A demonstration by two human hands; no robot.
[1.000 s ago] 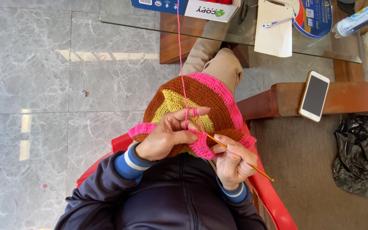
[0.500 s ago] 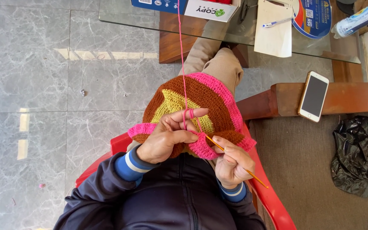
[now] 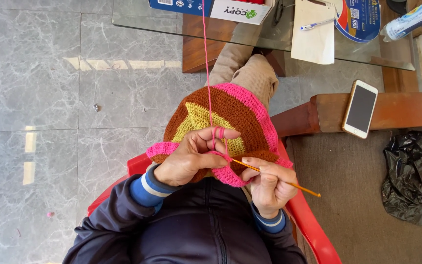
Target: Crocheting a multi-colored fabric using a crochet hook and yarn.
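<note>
A round crocheted piece (image 3: 230,110), brown with a yellow middle and a pink border, lies over my lap. My left hand (image 3: 191,154) pinches its pink edge, and a pink yarn strand (image 3: 205,58) wraps over the forefinger and runs up towards the glass table. My right hand (image 3: 267,183) grips a thin orange crochet hook (image 3: 299,186), whose tip sits in the pink edge right beside my left fingers. Both sleeves are dark blue with striped cuffs.
I sit on a red plastic chair (image 3: 313,230). A glass table (image 3: 348,51) ahead carries a box, paper with a pen and a bottle. A phone (image 3: 360,108) rests on a wooden bench arm at right, a black bag (image 3: 411,178) below it. Grey marble floor lies left.
My right hand has shifted slightly with the hook, working at the pink edge. My left hand and the crocheted piece stay almost where they were.
</note>
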